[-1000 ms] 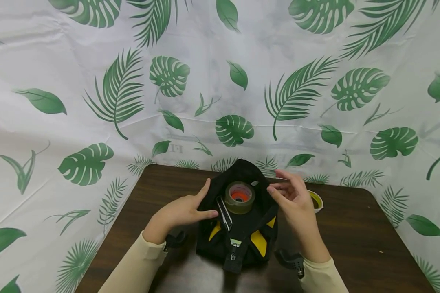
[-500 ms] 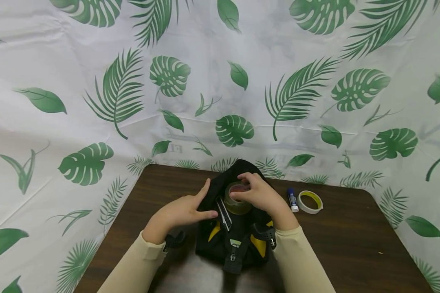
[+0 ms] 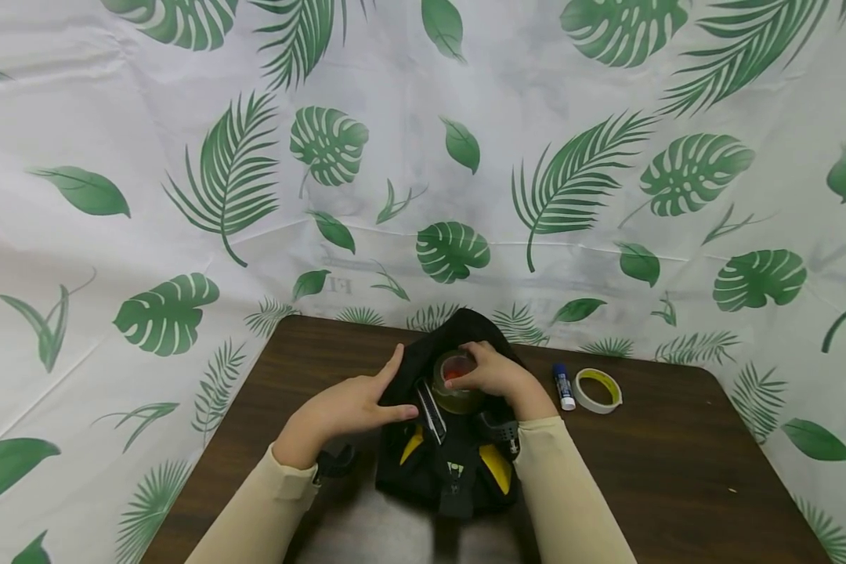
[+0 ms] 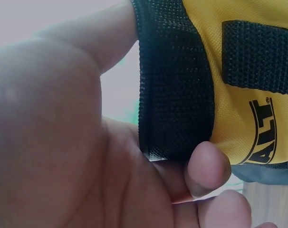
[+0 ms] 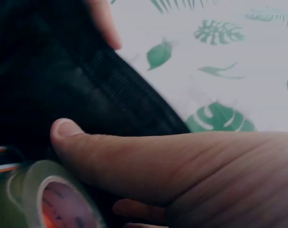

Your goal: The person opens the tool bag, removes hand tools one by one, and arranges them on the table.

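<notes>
Left hand [image 3: 345,407]: grips the side of a soft black-and-yellow woven-fabric tool bag [image 3: 405,482]. The left wrist view shows the black webbing rim [image 4: 175,85] between thumb and curled fingers, with the fingertips against the yellow fabric.

Right hand [image 3: 504,380]: in the bag's mouth, thumb and fingers spread about a translucent olive-brown roll of packing tape with an orange-red core [image 3: 458,402]. The head view puts the thumb over the core hole; the right wrist view shows it stretched above the roll's edge. Cannot tell whether this hand grips or only touches.

Position: roll lies inside the bag, between the hands, core facing upward. Just beside it, on the left-hand side, a slim silver-and-black knife-like tool [image 3: 432,413]. Outside the bag, beyond the right hand on the dark wood-grain tabletop [image 3: 677,446]: a blue-capped white glue stick [image 3: 563,387] and, just beside it, a white tape ring with yellow inner wall [image 3: 598,406].

Handling (judged): roll probably fairly light, stiff, not fragile, its film sides smooth and apt to slip. Best hold: thumb in the core, fingers on the outer wall. Bag likely limp; steady it at the webbing rim.
</notes>
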A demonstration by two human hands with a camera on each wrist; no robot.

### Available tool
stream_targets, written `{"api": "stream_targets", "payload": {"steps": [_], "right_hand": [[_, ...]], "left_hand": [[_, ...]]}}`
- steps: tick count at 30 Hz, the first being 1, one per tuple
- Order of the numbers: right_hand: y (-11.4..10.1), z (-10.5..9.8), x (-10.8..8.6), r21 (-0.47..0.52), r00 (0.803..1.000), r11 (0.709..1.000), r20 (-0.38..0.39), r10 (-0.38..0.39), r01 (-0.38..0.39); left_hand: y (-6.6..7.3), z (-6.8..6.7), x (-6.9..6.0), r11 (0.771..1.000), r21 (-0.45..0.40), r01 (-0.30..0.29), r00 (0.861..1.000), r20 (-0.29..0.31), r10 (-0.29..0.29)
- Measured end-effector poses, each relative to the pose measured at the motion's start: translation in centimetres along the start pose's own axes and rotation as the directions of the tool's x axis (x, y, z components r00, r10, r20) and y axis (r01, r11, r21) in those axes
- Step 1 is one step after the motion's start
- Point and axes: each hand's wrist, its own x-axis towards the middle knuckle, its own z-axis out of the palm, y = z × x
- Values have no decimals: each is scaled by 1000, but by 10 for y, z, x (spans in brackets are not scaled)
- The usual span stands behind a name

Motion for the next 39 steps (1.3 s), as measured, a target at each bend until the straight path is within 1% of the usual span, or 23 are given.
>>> {"api": "stream_targets", "payload": {"steps": [4,10,17,22,26,30,34,39], "right_hand": [[8,6,5,-12,1000,1000,8,-13,13],[12,11,8,-94,999,995,26,-20,23],[13,13,6,-135,999,991,36,-7,12],[16,14,8,-149,998,988,53,-20,28],[18,15,11,-153,999,987,27,-40,44],[16,17,10,-171,999,985,-13,-40,37],[10,17,9,-217,995,973,-41,-91,80],[-2,16,3,-289,978,943,-78,-195,165]], "left_hand": [[-1,-1,0,1000,-2,-2,1000,-2,2],[-3,-1,1,1000,-3,0,1000,0,0],[-5,0,2,1000,-12,10,1000,6,-10],[-4,-1,3,1000,3,6,1000,3,-6],[-4,-1,2,1000,11,4,1000,1,-4],[-5,-2,2,1000,3,4,1000,6,-4],[-5,-2,2,1000,-2,-1,1000,4,1],[-3,-3,2,1000,-3,-4,1000,3,4]]}}
